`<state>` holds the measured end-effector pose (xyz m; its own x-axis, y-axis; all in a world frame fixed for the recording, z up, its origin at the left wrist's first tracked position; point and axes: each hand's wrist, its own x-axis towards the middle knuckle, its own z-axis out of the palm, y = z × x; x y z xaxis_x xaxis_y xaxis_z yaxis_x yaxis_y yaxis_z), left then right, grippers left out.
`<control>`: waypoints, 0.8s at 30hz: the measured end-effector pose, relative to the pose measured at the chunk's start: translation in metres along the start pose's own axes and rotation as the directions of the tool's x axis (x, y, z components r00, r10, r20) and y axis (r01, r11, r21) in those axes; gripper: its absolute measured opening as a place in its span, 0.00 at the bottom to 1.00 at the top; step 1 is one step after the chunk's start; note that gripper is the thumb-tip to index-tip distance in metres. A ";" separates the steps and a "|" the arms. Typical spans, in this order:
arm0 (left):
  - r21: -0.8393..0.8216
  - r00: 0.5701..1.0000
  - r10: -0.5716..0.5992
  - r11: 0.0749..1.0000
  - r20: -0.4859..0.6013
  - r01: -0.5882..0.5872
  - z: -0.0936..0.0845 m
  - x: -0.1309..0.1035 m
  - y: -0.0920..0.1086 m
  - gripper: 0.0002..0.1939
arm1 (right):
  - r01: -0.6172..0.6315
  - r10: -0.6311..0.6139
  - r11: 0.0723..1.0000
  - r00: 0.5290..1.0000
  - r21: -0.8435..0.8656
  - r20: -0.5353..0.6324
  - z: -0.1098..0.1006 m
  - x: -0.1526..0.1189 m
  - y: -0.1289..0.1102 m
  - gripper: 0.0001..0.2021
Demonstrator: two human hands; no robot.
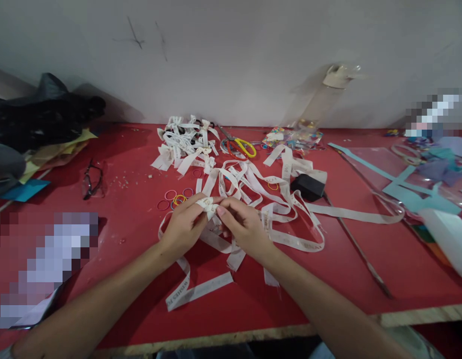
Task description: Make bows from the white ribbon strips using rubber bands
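Both hands meet over the middle of the red table. My left hand (184, 225) is closed on a gathered white printed ribbon (207, 204), pinched between thumb and fingers. My right hand (243, 225) is closed too, its thumb and fingertips on the right side of the same gathered ribbon. Long loose white ribbon (298, 243) lies in loops behind, below and right of the hands. Small coloured elastic bands (170, 195) are just behind my left hand. A pile of tied white ribbon pieces (176, 139) lies further back.
Scissors with yellow and red handles (245, 147), a black block (308, 187), a thin rod (360, 249) and a clear bottle (324, 99) are behind and right. At left are glasses (92, 180) and a black bag (44, 117). A white box (449, 239) sits far right.
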<state>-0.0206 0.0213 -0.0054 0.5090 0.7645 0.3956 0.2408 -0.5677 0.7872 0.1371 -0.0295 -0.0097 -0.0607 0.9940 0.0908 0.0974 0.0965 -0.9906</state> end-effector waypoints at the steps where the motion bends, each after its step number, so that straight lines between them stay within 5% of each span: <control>1: -0.008 1.000 0.010 1.000 0.003 -0.010 0.000 0.000 0.000 0.12 | -0.009 0.009 0.999 1.000 0.030 0.013 0.000 0.000 0.000 0.12; 9: 0.070 0.995 0.094 0.993 0.038 -0.097 -0.003 -0.004 -0.002 0.17 | -0.027 0.019 0.982 0.999 0.185 0.043 0.001 0.000 -0.002 0.16; 24: 0.024 0.995 0.086 0.996 0.055 -0.088 -0.004 -0.009 0.003 0.17 | 0.097 -0.100 0.991 0.995 0.087 0.030 0.004 -0.005 -0.003 0.17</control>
<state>-0.0273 0.0142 -0.0048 0.5725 0.6946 0.4356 0.2148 -0.6398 0.7379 0.1336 -0.0353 -0.0074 -0.0995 0.9774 0.1867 0.0046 0.1881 -0.9821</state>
